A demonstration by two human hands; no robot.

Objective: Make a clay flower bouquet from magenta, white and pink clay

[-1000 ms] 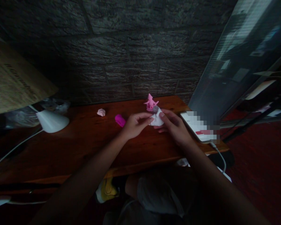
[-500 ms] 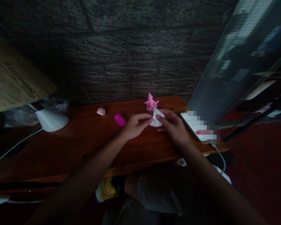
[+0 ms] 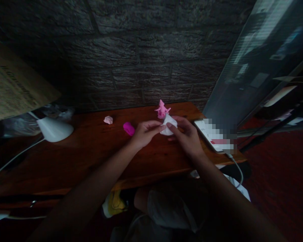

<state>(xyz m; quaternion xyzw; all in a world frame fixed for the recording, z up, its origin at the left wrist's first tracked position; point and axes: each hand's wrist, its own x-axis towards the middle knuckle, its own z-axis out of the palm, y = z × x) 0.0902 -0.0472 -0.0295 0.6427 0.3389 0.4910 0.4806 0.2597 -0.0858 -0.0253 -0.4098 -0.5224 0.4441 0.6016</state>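
Observation:
A soft white piece of modelling clay [image 3: 170,121] is held between my two hands, above the wooden table [image 3: 91,161]. My left hand [image 3: 145,134] pinches its left side with thumb and fingertips. From the right, my right hand [image 3: 188,137] grips it, the thumb pressed on its front and the fingers behind, partly hidden. Just beyond the clay stands a small pink figure [image 3: 162,108] with a pointed top and arms spread out. A magenta lump [image 3: 128,128] lies left of my left hand. Farther left is a pale pink lump [image 3: 108,120].
A phone [image 3: 204,131] with a plugged-in cable [image 3: 239,169] lies at the table's right edge. At left are a white lamp base [image 3: 56,129], a brown paper shade [image 3: 17,87] and clear plastic [image 3: 22,124]. A dark brick wall [image 3: 121,50] rises behind.
The white clay has been turned and reshaped between my fingers, and my right thumb has shifted lower across it. The figure and both lumps stay where they were.

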